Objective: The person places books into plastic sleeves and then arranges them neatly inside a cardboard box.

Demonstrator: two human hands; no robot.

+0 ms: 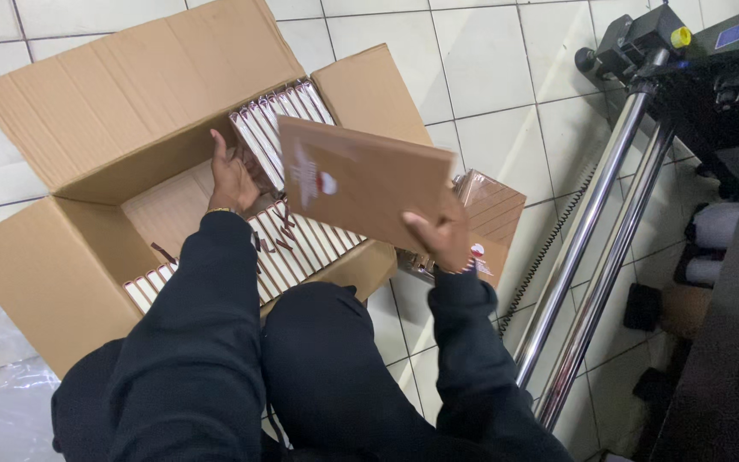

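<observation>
My right hand [440,239] grips a thin brown book [361,181] by its lower right corner and holds it tilted over an open cardboard box [62,282]. Inside the box, my left hand [231,180] reaches down against a row of brown books standing on edge [280,128]. A second row of the same books [292,248] fills the near side of the box, with dark ribbon markers showing. Both arms wear dark sleeves.
A shrink-wrapped stack of brown books [493,214] lies on the white tiled floor right of the box. Two shiny metal rollers [592,248] of a dark machine [712,77] slant along the right. Clear plastic sheeting [2,402] lies at the lower left.
</observation>
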